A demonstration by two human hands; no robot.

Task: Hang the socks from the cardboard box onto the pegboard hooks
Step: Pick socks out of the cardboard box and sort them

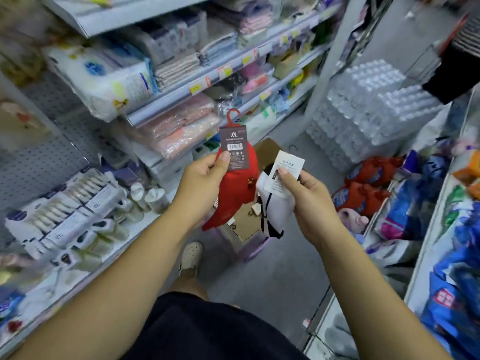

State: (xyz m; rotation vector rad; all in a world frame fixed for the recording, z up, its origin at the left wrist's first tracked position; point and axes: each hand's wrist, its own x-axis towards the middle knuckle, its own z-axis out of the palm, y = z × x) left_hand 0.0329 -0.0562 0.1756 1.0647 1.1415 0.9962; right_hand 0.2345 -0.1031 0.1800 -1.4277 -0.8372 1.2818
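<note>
Two hands are each gripping a pair of socks above an open cardboard box (267, 149) on the shop floor. Closed with its thumb pressed on a dark card label (233, 146), the left hand (201, 178) holds red socks (235, 193), which hang limp below the label; a red plastic hook (232, 117) stands up from the top of the card. Likewise closed, with its thumb on a white paper label (285, 168), the right hand (309, 201) holds white socks with dark trim (275, 211), which droop beside the red pair, close but not clearly touching. Both pairs look light and soft, so they will likely flop and swing; the stiff card near the hook seems the best place to take hold for threading onto a peg. No hook is visible on the white pair, so its top may be hidden or lack one. A grey pegboard (39, 162) sits at the left, above a shelf of boxed goods, but it is blurred and its hooks cannot be made out. Socks and hands cover most of the box, so what remains inside is hard to tell. One foot in a pale shoe (191, 254) shows below.
</note>
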